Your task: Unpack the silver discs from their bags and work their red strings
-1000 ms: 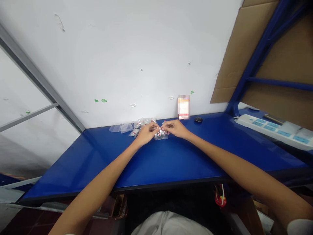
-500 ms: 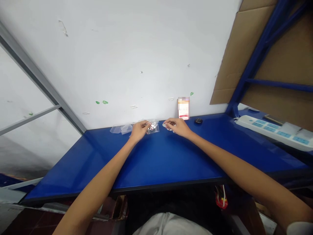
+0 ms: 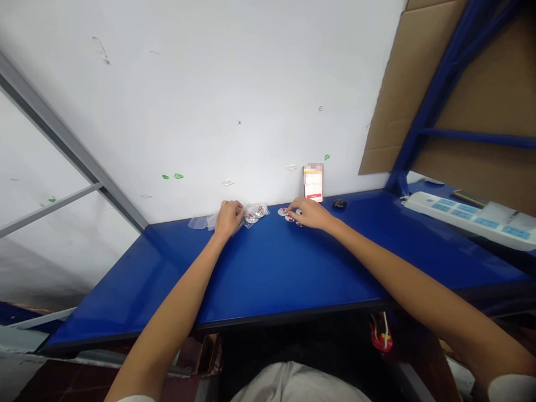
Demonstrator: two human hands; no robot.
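My left hand (image 3: 228,218) is at the back of the blue table, its fingers bent together over the edge of some clear plastic bags. Just right of it lies a clear plastic bag (image 3: 263,210) with shiny round discs and small red loops in or on it; I cannot tell which. My right hand (image 3: 309,214) reaches down to several small pale round discs with red loops, and its fingertips pinch at one disc (image 3: 288,217). Another disc (image 3: 282,211) lies beside these fingertips. The fingers partly cover the discs on the right.
A phone (image 3: 314,184) with a lit screen leans on the white wall behind my right hand. A black mouse-like object (image 3: 339,204) sits to its right. At the far right lies a white power strip (image 3: 469,218). Flat clear bags (image 3: 199,222) lie at the left.
My left hand has moved left, off the bag with the shiny discs, which now lies on the table. My right hand has shifted slightly right, and more discs show beneath its fingers.
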